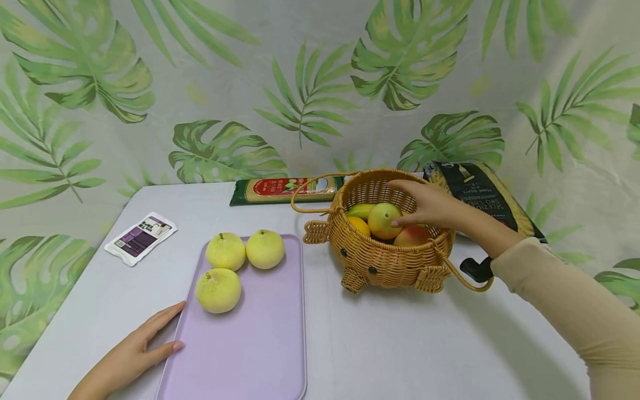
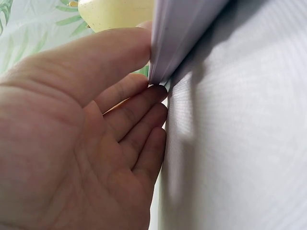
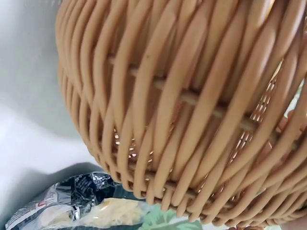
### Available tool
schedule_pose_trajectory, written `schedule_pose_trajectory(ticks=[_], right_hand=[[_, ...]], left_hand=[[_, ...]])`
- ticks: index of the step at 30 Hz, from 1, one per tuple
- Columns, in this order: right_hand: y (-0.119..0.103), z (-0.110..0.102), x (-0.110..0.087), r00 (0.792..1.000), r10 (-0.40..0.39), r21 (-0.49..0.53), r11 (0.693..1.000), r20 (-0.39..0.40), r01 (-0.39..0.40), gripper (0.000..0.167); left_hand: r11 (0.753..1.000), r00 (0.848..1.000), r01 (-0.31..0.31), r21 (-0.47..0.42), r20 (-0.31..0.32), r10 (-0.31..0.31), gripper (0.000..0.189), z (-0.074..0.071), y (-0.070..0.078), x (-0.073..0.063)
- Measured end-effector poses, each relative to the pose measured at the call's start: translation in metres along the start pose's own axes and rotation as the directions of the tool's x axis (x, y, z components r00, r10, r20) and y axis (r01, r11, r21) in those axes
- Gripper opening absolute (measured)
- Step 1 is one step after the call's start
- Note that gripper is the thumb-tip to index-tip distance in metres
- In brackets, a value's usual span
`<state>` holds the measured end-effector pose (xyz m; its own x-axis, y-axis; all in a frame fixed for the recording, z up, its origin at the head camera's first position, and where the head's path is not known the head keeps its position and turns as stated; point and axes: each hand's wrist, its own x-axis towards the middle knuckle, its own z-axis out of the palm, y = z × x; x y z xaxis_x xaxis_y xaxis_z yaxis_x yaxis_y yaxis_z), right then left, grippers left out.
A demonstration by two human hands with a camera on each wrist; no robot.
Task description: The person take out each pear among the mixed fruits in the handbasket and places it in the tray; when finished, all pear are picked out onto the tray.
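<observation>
My right hand [image 1: 425,204] reaches over the rim into a wicker basket [image 1: 385,261] shaped like a pig. Its thumb touches or nearly touches a round yellow-green fruit [image 1: 383,220] with a reddish blush, while the forefinger stretches above it. Around that fruit lie an orange [image 1: 358,225], a red-blushed fruit [image 1: 413,236] and a banana-like yellow-green fruit [image 1: 360,210]. In the right wrist view, basket weave [image 3: 182,105] hides most of the hand. Fingers extended, my left hand [image 1: 135,350] touches the left edge of a lilac tray [image 1: 265,344]. Three round pale-yellow fruits [image 1: 218,290] sit on the tray.
Behind the tray and basket lies a green-and-red packet [image 1: 285,190]. A black pasta bag [image 1: 487,194] lies right of the basket, and a white-and-purple pouch [image 1: 141,238] lies at the left. A leaf-print cloth [image 1: 310,83] hangs behind the white table [image 1: 380,344].
</observation>
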<state>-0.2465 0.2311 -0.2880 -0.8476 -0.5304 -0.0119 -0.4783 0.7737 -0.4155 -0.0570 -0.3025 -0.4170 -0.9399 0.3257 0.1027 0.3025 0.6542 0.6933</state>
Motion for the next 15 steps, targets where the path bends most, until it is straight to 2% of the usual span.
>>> schedule_pose_trajectory(ticks=[7,15], right_hand=[[-0.001,0.004,0.007,0.998,-0.008,0.046,0.999,0.059,0.005,0.089],[-0.003,0.006,0.012,0.992,-0.004,0.045,0.999,0.129,-0.002,0.089]], left_hand=[[1.000,1.000,-0.010,-0.005,-0.003,0.010,0.063,-0.001,0.001,0.000],[1.000,1.000,-0.005,0.003,-0.004,0.005,0.063,0.000,0.001,0.000]])
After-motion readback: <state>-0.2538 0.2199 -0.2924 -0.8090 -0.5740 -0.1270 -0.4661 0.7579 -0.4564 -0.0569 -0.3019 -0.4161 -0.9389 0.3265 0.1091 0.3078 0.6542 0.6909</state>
